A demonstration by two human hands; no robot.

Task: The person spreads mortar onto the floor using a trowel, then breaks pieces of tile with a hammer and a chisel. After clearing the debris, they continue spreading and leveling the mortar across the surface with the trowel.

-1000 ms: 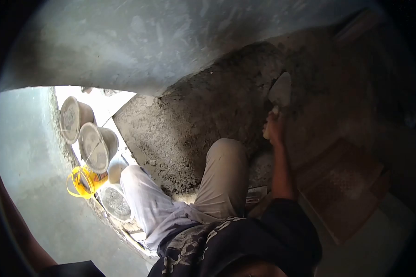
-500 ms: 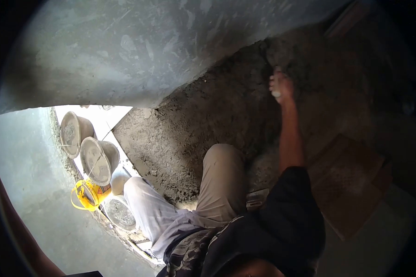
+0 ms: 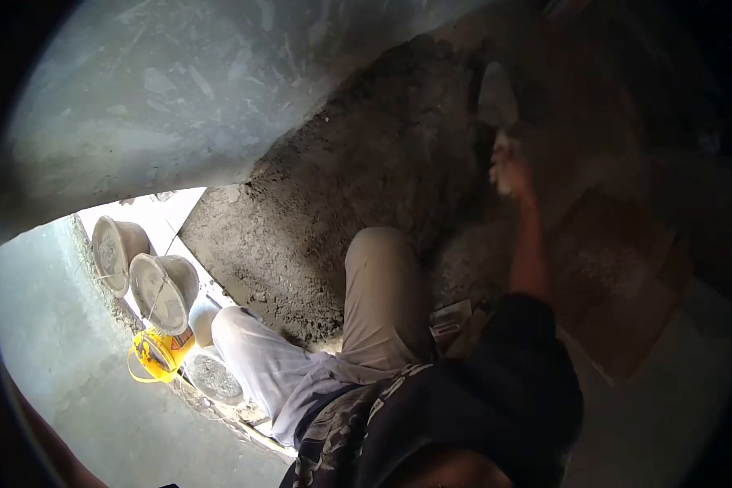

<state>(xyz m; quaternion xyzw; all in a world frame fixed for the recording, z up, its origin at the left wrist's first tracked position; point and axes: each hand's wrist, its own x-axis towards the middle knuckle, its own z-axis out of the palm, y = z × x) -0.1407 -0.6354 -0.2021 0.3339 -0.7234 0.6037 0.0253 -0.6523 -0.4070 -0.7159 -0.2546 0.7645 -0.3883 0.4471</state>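
My right hand [image 3: 510, 172] is closed around the handle of a trowel [image 3: 498, 96], arm stretched forward into the shadowed area. The trowel's pale pointed blade lies at or just over the dark wet mortar [image 3: 366, 154]; whether it touches cannot be made out. Spread beneath and beyond my knees, the mortar is rough and crumbly near me and darker farther off. My left hand is out of sight; only a dark strip of forearm shows at the lower left edge.
A smooth grey wall [image 3: 195, 89] borders the mortar. Left of my knees stand two mortar-stained tubs [image 3: 156, 293], a yellow bucket [image 3: 156, 355] and a container of grey mix [image 3: 214, 376]. Reddish-brown boards or tiles [image 3: 618, 301] lie at right, in shade.
My right hand has drawn back slightly toward me with the trowel, whose blade now shows more clearly. The whole view has shifted a little.
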